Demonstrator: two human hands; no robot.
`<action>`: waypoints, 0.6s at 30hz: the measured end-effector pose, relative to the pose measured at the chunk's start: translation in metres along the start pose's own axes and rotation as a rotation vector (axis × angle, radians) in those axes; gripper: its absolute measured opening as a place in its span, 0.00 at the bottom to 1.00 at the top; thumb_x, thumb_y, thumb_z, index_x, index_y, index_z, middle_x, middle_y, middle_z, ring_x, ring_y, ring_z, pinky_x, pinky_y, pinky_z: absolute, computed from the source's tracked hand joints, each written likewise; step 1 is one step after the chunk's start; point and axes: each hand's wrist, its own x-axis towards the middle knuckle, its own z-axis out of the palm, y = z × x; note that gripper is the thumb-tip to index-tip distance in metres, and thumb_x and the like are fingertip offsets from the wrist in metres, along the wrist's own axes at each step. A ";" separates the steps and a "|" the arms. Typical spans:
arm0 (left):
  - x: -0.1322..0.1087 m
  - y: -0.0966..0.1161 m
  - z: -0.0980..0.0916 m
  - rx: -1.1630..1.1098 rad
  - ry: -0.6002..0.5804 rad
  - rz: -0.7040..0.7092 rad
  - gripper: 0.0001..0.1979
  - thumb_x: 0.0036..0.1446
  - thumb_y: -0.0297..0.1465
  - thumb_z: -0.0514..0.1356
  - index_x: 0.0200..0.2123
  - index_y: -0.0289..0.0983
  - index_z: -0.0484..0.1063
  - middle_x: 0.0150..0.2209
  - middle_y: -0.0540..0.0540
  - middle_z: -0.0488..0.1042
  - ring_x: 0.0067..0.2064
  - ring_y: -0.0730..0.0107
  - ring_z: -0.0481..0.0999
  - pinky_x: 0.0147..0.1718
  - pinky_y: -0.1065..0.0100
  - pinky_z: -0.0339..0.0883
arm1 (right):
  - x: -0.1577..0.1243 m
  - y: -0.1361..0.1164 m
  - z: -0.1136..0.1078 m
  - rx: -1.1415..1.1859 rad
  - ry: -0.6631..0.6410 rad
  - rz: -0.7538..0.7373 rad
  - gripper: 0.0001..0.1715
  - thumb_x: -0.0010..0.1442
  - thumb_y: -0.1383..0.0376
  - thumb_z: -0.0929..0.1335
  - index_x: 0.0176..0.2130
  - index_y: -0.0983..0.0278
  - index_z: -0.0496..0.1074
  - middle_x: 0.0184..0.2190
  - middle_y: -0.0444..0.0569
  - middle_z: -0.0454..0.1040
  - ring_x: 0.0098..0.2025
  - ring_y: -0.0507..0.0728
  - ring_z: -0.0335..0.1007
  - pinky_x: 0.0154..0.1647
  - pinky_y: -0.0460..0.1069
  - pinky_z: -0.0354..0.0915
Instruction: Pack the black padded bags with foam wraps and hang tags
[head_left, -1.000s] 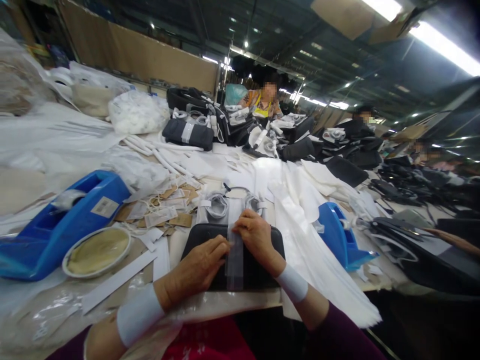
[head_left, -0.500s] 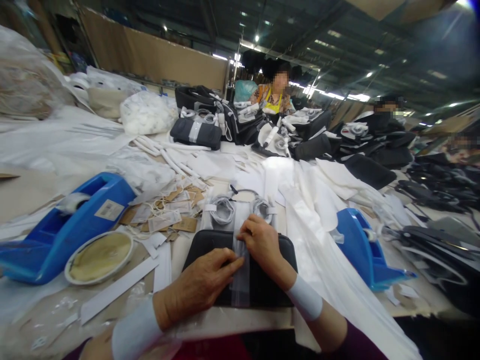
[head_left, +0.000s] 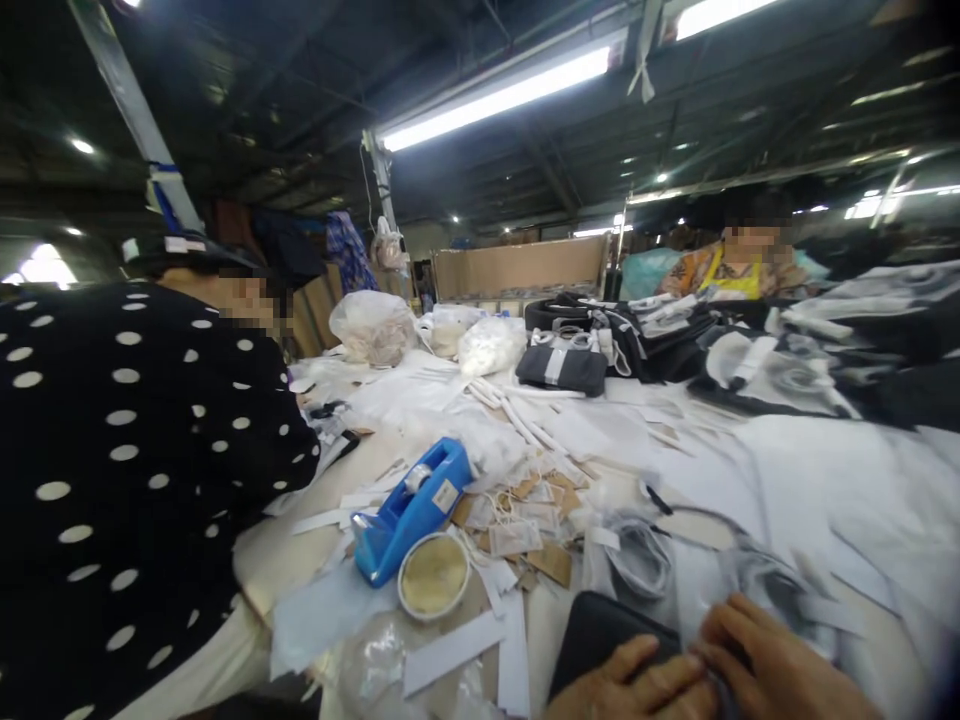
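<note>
A black case (head_left: 604,640) lies at the lower right, partly below the picture's edge. A pale translucent strip (head_left: 694,590) runs over its middle. My left hand (head_left: 637,690) rests on the case, fingers closed at the strip. Close beside it, my right hand (head_left: 772,660) has its fingertips pinched together on the same strip; the fingertips of the two hands nearly meet. Behind the case lie a coiled grey cable (head_left: 637,555) in clear wrap and a second coil (head_left: 772,590), partly behind my right hand.
Left of the case are a blue tape dispenser (head_left: 412,510), a round tub (head_left: 433,575), white paper strips (head_left: 454,650) and brown tags (head_left: 551,560). A co-worker in a dotted top (head_left: 150,480) is at the left. Strapped black cases (head_left: 562,368) are piled at the back, before another person (head_left: 735,270).
My view has swung left and up, so the case and my hands now sit lower right. The dotted-top co-worker has come into view. My hands stay together at the strip.
</note>
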 end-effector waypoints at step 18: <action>0.011 -0.010 -0.001 -0.463 0.000 -0.024 0.32 0.61 0.38 0.55 0.67 0.36 0.52 0.68 0.42 0.52 0.69 0.58 0.49 0.67 0.59 0.36 | -0.178 0.080 -0.207 0.124 0.851 0.653 0.12 0.56 0.61 0.67 0.40 0.64 0.73 0.36 0.50 0.75 0.27 0.52 0.69 0.31 0.48 0.68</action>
